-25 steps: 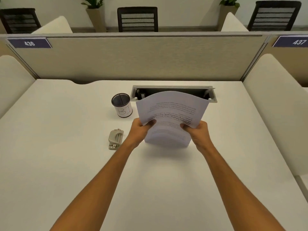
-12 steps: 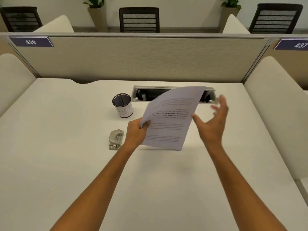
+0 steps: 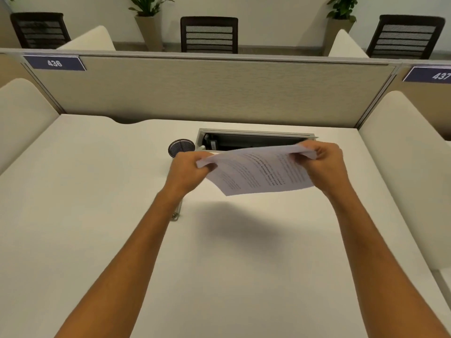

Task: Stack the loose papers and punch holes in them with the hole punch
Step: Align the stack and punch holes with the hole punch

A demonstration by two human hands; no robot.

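You hold the papers (image 3: pixel 258 173) lifted off the bench (image 3: pixel 97 215), nearly flat: left hand (image 3: pixel 189 173) closed on the left corner, right hand (image 3: pixel 325 164) closed on the right edge, probably to square the sheets up. Print too blurred to read. Hole punch (image 3: pixel 176 214) sits on the bench, mostly hidden under your left wrist. Pen cup (image 3: pixel 181 148) behind. Divider signs read 436 (image 3: pixel 55 63) and 437 (image 3: pixel 441 75).

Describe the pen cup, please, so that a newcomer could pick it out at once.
Find the long open cable tray sunk into the white desk below the grey partition. Just left of its left end stands the pen cup, partly hidden behind the left hand. It alone is round, with a dark mesh inside.
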